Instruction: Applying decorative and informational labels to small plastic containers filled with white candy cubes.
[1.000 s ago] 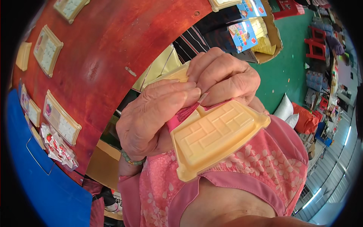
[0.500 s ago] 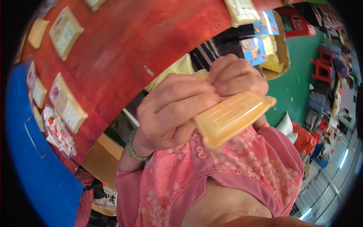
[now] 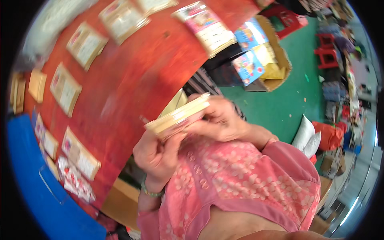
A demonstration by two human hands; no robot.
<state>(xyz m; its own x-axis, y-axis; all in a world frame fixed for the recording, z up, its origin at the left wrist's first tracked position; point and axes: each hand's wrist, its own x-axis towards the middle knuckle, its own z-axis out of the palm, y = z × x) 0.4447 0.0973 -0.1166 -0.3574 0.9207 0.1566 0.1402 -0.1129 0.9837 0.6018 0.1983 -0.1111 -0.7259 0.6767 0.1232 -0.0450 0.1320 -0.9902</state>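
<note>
Both my hands hold a shallow pale-yellow plastic tray, turned nearly edge-on in front of my chest. My left hand, with a green bead bracelet at the wrist, pinches its left end between thumb and fingers. At the other end, my right hand grips it with bent fingers. Some pink and red shows on the tray's lower side, too blurred to make out. Similar flat yellow trays with white contents, such as one tray, lie spaced along the red table.
A pile of red-and-white packets lies at the table's left edge, beside a blue surface. One pink-labelled pack rests at the far edge. Right of the table stands a cardboard box with blue printed packs; white sacks lie farther right.
My hands have moved lower and left in view and drawn apart to the tray's two ends. The tray has tipped from its broad face to nearly edge-on. The view has shifted, showing more table.
</note>
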